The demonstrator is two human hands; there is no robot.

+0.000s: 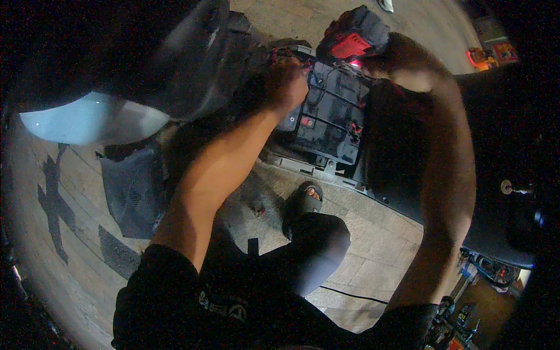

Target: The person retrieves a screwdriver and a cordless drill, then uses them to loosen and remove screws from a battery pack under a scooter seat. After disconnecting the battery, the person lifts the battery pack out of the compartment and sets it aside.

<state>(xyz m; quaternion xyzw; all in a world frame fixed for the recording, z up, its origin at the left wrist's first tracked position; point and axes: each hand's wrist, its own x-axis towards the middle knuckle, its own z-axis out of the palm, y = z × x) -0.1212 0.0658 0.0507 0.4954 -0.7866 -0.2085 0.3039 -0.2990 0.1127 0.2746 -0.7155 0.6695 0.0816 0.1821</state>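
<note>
1. Knee: one of mine shows, bent; beyond it, one sandalled foot rests on paving.
2. One pale rim bends along the near edge of the casing, with paving between it and my knee.
3. One black casing, ribbed into sections, sits between my two forearms, which leave a gap over it.
4. My left hand is curled at the casing's upper left edge; I cannot tell what its fingers pinch.
5. My right hand is wrapped around one black-and-red power tool at the casing's far edge.
6. Farthest, one pale shoe.
</note>
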